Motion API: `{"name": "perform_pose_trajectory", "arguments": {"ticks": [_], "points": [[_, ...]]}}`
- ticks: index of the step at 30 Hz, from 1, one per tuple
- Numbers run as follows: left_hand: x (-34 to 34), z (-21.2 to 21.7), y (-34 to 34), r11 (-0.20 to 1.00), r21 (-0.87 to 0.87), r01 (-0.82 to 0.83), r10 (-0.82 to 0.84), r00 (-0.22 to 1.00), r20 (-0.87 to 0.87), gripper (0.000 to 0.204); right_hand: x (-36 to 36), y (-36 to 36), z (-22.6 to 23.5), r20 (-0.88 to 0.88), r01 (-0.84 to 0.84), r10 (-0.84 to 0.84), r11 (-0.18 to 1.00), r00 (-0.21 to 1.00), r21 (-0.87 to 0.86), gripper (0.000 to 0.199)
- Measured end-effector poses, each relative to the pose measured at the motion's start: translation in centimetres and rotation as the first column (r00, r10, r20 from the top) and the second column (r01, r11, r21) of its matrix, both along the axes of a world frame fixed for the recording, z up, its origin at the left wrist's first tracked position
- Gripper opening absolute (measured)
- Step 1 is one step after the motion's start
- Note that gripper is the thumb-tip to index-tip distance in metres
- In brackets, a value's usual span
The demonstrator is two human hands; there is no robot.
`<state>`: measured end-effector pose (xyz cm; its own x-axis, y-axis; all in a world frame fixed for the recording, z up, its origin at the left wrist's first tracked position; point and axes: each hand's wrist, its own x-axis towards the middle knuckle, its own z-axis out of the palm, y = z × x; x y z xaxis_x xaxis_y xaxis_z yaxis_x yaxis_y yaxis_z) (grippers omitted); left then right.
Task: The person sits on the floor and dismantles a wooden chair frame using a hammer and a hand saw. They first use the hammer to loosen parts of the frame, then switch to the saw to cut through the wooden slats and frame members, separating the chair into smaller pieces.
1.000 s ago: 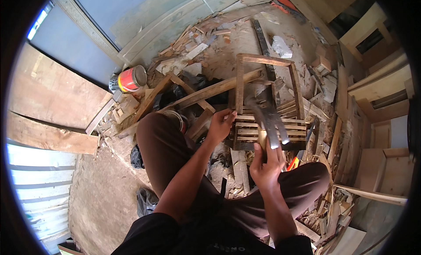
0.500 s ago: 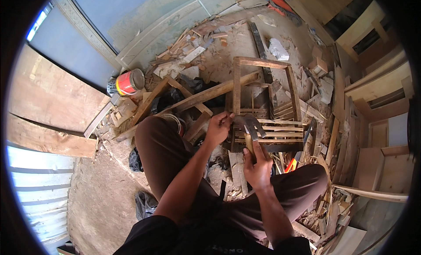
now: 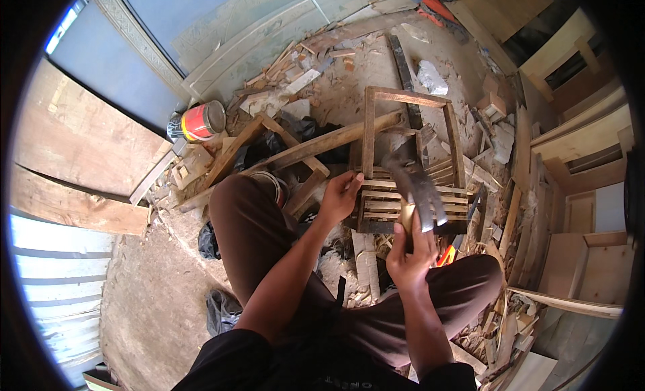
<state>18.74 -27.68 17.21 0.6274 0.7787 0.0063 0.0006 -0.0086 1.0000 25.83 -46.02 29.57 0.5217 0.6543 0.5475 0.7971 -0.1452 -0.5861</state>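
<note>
My right hand (image 3: 411, 253) grips a claw hammer (image 3: 423, 195) by its light wooden handle. The dark metal head is raised in front of the slats, blurred at its far end. A small wooden chair-like frame (image 3: 369, 132) stands before my knees, with several thin slats (image 3: 386, 195) across its lower part. At the left end of these slats, by the upright, is my left hand (image 3: 341, 197), its thumb and fingertips pinched together. Whatever they hold is too small to make out.
Loose wooden beams (image 3: 322, 144) lie left of the frame, near a red paint can (image 3: 203, 121). Wood scraps (image 3: 295, 82) litter the floor. An orange-handled tool (image 3: 447, 256) is by my right knee. Unfinished wooden cabinets (image 3: 578, 256) line the right side.
The hammer has come up and to the right with my right hand, its head now over the slats' middle. My left hand stays pinched at the slat end.
</note>
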Motion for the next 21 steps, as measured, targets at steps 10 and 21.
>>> {"name": "perform_pose_trajectory", "arguments": {"ticks": [10,21], "points": [[0.0,0.7,-0.6,0.998,-0.054,-0.022,0.022,1.0,-0.002,0.044,0.2,1.1,3.0,-0.126,0.013,-0.028,0.993,0.992,-0.119,0.034],[-0.1,-0.3,0.1,0.966,-0.212,-0.144,0.1,0.973,-0.208,0.055,0.1,1.3,-0.5,-0.173,-0.141,0.101,0.962,0.98,-0.236,0.062]]}}
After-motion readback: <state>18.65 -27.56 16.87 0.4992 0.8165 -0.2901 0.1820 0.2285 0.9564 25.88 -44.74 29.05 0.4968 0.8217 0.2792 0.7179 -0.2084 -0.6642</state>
